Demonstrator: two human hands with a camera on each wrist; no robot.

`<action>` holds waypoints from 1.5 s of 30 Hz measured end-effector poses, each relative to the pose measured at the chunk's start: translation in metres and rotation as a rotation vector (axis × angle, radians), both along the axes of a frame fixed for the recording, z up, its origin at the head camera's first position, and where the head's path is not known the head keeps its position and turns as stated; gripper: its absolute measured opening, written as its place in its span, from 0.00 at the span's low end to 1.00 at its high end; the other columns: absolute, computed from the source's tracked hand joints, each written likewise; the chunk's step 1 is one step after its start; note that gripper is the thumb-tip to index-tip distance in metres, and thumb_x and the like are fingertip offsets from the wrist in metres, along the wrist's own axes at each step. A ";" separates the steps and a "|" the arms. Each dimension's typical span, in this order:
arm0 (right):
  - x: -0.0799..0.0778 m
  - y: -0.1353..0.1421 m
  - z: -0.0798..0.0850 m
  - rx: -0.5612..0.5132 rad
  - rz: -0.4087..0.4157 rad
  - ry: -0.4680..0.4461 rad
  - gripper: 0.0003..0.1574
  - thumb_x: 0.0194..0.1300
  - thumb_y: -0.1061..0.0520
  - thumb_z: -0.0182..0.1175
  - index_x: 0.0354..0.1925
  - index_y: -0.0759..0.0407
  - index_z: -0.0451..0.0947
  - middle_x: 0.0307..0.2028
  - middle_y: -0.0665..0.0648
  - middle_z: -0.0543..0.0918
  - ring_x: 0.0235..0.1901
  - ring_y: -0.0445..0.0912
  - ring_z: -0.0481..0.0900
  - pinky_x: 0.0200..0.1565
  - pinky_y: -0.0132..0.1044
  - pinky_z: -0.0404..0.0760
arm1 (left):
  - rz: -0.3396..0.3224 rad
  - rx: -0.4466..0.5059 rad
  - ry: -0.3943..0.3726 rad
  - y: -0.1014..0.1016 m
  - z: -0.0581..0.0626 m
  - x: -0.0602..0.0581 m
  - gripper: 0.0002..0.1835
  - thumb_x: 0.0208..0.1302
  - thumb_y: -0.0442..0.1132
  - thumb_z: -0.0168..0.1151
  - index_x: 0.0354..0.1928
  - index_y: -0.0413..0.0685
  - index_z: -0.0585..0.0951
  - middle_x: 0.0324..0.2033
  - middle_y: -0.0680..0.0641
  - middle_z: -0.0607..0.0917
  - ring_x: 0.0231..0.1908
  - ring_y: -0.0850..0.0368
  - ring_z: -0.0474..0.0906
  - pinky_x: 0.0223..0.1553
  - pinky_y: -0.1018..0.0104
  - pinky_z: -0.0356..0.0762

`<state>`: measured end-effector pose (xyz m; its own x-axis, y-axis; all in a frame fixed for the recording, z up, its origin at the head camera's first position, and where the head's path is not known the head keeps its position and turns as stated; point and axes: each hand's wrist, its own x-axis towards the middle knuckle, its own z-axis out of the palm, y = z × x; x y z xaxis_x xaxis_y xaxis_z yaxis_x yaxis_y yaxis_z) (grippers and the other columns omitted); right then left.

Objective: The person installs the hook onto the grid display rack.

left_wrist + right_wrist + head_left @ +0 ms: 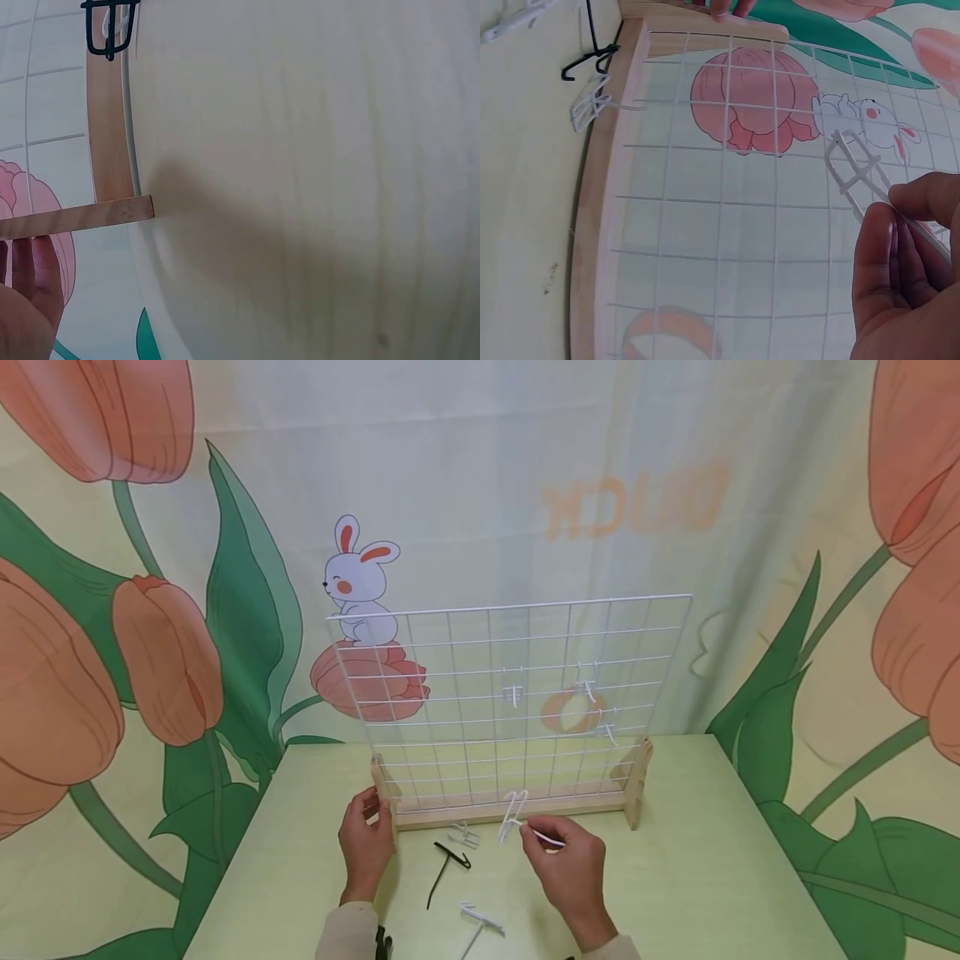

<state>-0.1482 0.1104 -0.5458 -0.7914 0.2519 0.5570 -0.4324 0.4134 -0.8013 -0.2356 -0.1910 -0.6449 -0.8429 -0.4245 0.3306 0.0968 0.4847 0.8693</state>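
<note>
Between thumb and fingers, my right hand (567, 864) pinches the prong of a white wire display hook (512, 814). Its back frame points away from the hand, in front of the rack's lower rail. In the right wrist view this hook (859, 171) appears before the white wire grid (724, 199), apart from it as far as I can tell. My left hand (365, 842) rests at the left wooden upright (386, 793) of the grid's stand. In the left wrist view, its fairly straight fingers (46, 266) touch the board's outer side; the thumb is hidden there.
Three white hooks hang on the grid: one near the middle (513, 694), two further right (587, 684) (608, 730). On the table lie a white hook (467, 836), a black hook (448, 857) and another white hook (482, 920). A printed curtain (465, 485) hangs behind.
</note>
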 end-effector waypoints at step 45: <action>-0.044 -0.038 0.095 0.070 0.018 0.365 0.05 0.59 0.63 0.76 0.36 0.59 0.92 0.32 0.55 0.92 0.28 0.45 0.90 0.40 0.30 0.90 | -0.005 -0.011 0.013 -0.001 0.002 0.000 0.16 0.75 0.38 0.66 0.61 0.46 0.81 0.53 0.42 0.87 0.53 0.43 0.88 0.49 0.46 0.90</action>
